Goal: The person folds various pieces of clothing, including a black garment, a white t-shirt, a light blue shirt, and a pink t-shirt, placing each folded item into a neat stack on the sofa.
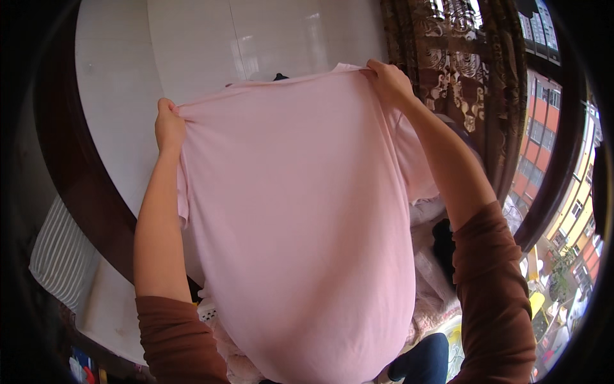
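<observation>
A pale pink short-sleeved shirt hangs spread out between my hands and fills the middle of the view. At its upper left, my left hand pinches the shoulder area, with creases running out from the fingers. My right hand grips the cloth near the upper right shoulder, higher in the view. One sleeve drops beside my left forearm; the other lies behind the right side of the shirt. The lower part of the shirt bulges towards me, and its hem is not clearly seen.
Behind the shirt are a pale, glossy wall and a patterned brown curtain, with a window at the right. Fluffy pink fabric lies below, partly covered. A striped cloth is at the left, beyond a dark curved frame.
</observation>
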{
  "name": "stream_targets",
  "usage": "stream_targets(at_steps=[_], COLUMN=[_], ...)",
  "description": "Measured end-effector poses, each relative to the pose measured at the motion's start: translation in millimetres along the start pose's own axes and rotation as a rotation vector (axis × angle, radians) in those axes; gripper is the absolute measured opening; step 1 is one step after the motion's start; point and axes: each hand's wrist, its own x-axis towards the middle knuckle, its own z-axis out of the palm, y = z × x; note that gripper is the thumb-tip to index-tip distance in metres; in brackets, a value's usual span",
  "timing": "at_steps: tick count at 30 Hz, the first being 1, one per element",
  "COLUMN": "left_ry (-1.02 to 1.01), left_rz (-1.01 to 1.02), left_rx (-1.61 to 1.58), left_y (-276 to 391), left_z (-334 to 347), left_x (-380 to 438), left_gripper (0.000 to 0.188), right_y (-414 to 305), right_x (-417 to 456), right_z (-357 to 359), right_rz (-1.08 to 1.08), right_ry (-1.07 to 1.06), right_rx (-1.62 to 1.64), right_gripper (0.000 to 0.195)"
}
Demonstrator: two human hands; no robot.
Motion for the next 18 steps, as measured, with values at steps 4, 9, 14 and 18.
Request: stream_targets(at_steps=[4,9,14,18], left_ry=[0.171,0.026,-0.317,-0.579], left_rz=[0.107,0.221,0.212,0.173], left_rx=[-0.027,-0.127,0.003,-0.018], left_y=[1,-32,-82,-87], left_z=[28,9,-63,-149], left_x=[8,-49,-201,-376], left_gripper=[0.006,0.012,0.017,0.016], right_y=[7,6,29,27], right_x=[10,-59,-244,-394], right_z=[19,28,-7,-60], right_rz=[0.082,-0.155,-0.21,-0.399], right_ry=[0.161,0.051,-0.276,-0.505], right_rx=[0.052,0.132,0.325,0.43], right_gripper=[0.024,0.016,0.01,0.014])
